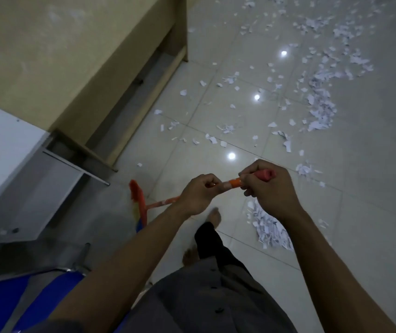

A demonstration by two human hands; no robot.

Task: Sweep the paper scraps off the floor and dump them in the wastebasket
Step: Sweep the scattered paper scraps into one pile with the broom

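I hold an orange broom with both hands. My right hand (267,188) grips the red top end of the handle (234,182). My left hand (198,195) grips the handle just below it. The broom head (139,203) rests on the floor to the left, near the white cabinet. White paper scraps (319,104) lie scattered over the tiled floor ahead and to the right. A gathered pile of scraps (270,229) sits under my right wrist, beside my feet. No wastebasket is in view.
A beige wooden desk (72,56) fills the upper left, with a gap beneath it. A white cabinet (4,159) stands at the left edge. A blue chair seat (11,301) is at the lower left. My bare feet (213,217) stand on the tiles.
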